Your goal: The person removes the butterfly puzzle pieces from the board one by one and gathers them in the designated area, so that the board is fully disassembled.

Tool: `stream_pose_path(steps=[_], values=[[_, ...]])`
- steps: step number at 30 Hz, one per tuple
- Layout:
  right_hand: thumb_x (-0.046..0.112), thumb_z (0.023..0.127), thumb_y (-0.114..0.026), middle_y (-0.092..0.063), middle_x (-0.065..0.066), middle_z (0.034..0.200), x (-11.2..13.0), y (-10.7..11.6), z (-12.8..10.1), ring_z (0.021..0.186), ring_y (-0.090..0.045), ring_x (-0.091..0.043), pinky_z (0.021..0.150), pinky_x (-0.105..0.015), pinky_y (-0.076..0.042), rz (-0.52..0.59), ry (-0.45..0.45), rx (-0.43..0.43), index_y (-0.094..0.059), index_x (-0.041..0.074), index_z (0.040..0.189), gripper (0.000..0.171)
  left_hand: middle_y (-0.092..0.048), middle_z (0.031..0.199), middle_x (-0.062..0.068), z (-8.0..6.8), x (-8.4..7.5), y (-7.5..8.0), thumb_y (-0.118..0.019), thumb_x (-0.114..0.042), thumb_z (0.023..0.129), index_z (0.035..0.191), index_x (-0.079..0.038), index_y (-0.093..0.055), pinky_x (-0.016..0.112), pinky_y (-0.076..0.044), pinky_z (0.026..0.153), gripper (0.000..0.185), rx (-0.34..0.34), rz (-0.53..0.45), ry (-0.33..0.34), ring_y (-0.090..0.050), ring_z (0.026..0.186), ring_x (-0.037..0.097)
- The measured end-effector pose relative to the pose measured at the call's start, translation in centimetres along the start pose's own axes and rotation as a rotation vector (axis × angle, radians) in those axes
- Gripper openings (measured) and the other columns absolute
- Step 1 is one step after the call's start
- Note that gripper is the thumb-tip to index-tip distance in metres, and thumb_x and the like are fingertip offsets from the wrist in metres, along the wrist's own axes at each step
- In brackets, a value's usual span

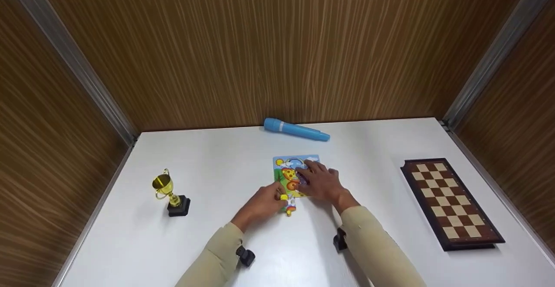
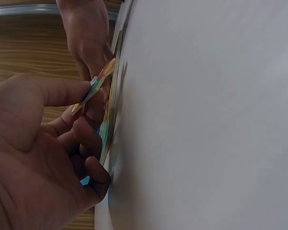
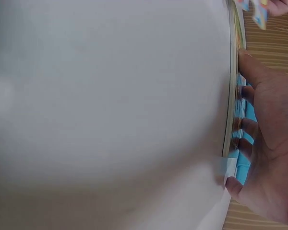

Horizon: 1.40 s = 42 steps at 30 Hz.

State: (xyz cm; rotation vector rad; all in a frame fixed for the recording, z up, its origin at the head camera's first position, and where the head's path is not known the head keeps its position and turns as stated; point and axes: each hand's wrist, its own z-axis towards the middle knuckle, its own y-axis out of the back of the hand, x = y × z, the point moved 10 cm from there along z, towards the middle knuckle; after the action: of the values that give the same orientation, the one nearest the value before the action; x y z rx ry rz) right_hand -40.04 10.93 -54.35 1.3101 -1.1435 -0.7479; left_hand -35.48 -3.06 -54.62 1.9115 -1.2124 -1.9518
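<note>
Near the middle of the white table lies a square, brightly printed puzzle board point(image 1: 287, 174) with a sun, rainbow and clouds on it. My left hand point(image 1: 263, 202) pinches a small flat puzzle piece point(image 1: 291, 204), white and yellow with rainbow colours, just in front of the board's near edge. The left wrist view shows that piece point(image 2: 95, 87) tilted between thumb and forefinger, the other fingers curled beneath. My right hand point(image 1: 323, 184) rests on the board's right part with spread fingers, covering some of the picture. In the right wrist view its thumb touches the board's edge point(image 3: 231, 91).
A blue toy microphone point(image 1: 297, 130) lies behind the board, near the wood-grain back wall point(image 1: 277, 53). To the left stands a gold trophy cup point(image 1: 172, 196) on a black base. A brown and cream chessboard point(image 1: 451, 202) lies at the right.
</note>
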Motion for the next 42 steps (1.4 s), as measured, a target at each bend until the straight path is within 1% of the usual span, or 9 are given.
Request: stream_pose_path(steps=[2,7,14,17,24,29,33,39,42], values=[[0.06,0.093,-0.048,-0.022,-0.004,0.161,-0.1,0.0,0.0,0.147,-0.022,-0.034,0.107,-0.066,-0.025,-0.002,0.0,0.001,-0.036,0.031,0.149,0.065,-0.056,0.081,-0.002,-0.2,-0.1,-0.3,-0.063,-0.022,0.09,0.105,-0.015,-0.056,0.027,-0.039,0.063,0.018,0.009,0.035,-0.008,-0.047,0.067,0.011],[0.061,0.093,-0.046,-0.021,-0.004,0.161,-0.3,0.0,0.1,0.147,-0.021,-0.034,0.107,-0.066,-0.025,-0.013,0.0,0.001,-0.033,0.032,0.15,0.066,-0.057,0.083,-0.003,-0.7,0.1,-0.5,-0.066,-0.023,0.089,0.102,-0.015,-0.059,0.027,-0.041,0.067,0.017,0.002,0.096,0.026,-0.051,0.073,0.011],[0.061,0.093,-0.046,-0.02,-0.005,0.162,-0.2,0.0,0.0,0.148,-0.02,-0.036,0.108,-0.067,-0.023,0.008,0.001,0.002,-0.032,0.031,0.151,0.067,-0.056,0.089,-0.004,-1.6,-0.3,-0.1,-0.071,-0.025,0.084,0.095,-0.015,-0.066,0.029,-0.043,0.074,0.016,-0.066,0.221,0.051,-0.051,0.081,0.012],[0.06,0.093,-0.046,-0.02,-0.006,0.162,-0.2,0.2,-0.1,0.148,-0.02,-0.036,0.108,-0.067,-0.023,0.007,0.001,0.005,-0.031,0.031,0.151,0.067,-0.053,0.092,-0.005,-1.9,-0.3,-0.2,-0.071,-0.026,0.084,0.093,-0.017,-0.065,0.03,-0.043,0.077,0.014,-0.076,0.256,0.068,-0.05,0.082,0.012],[0.059,0.095,-0.044,-0.019,-0.006,0.162,-0.3,0.2,-0.4,0.148,-0.019,-0.036,0.109,-0.066,-0.023,-0.012,0.0,-0.005,-0.03,0.029,0.152,0.067,-0.053,0.094,-0.006,-2.0,-0.1,-0.5,-0.071,-0.026,0.085,0.095,-0.019,-0.065,0.03,-0.045,0.079,0.014,-0.076,0.238,0.092,-0.051,0.084,0.01],[0.059,0.095,-0.042,-0.018,-0.005,0.163,-0.2,0.1,-0.3,0.149,-0.018,-0.034,0.11,-0.066,-0.021,-0.016,-0.001,-0.008,-0.028,0.028,0.153,0.067,-0.055,0.092,-0.005,-2.1,-0.3,-0.2,-0.069,-0.027,0.086,0.096,-0.017,-0.066,0.029,-0.043,0.076,0.015,-0.086,0.245,0.048,-0.05,0.082,0.011],[0.056,0.096,-0.043,-0.017,-0.005,0.163,-0.1,0.1,-0.3,0.149,-0.016,-0.034,0.11,-0.067,-0.018,0.026,-0.004,-0.002,-0.028,0.028,0.153,0.065,-0.054,0.091,-0.003,-2.0,-0.6,0.3,-0.067,-0.031,0.088,0.099,-0.015,-0.064,0.028,-0.041,0.072,0.019,-0.114,0.209,0.013,-0.048,0.079,0.011],[0.055,0.097,-0.042,-0.015,-0.007,0.163,-0.3,-0.1,-0.3,0.15,-0.012,-0.036,0.112,-0.067,-0.014,0.106,-0.036,0.009,-0.026,0.029,0.153,0.064,-0.056,0.094,0.001,-1.1,-1.3,1.3,-0.064,-0.032,0.091,0.104,-0.014,-0.062,0.029,-0.042,0.073,0.022,-0.164,0.125,-0.005,-0.049,0.081,0.012],[0.055,0.097,-0.042,-0.014,-0.008,0.163,-0.5,0.0,-0.3,0.15,-0.01,-0.036,0.112,-0.067,-0.014,0.14,-0.058,-0.013,-0.027,0.028,0.153,0.064,-0.057,0.098,0.002,-0.3,-1.4,2.0,-0.064,-0.031,0.091,0.106,-0.013,-0.062,0.031,-0.042,0.076,0.024,-0.204,0.122,-0.004,-0.049,0.086,0.013]])
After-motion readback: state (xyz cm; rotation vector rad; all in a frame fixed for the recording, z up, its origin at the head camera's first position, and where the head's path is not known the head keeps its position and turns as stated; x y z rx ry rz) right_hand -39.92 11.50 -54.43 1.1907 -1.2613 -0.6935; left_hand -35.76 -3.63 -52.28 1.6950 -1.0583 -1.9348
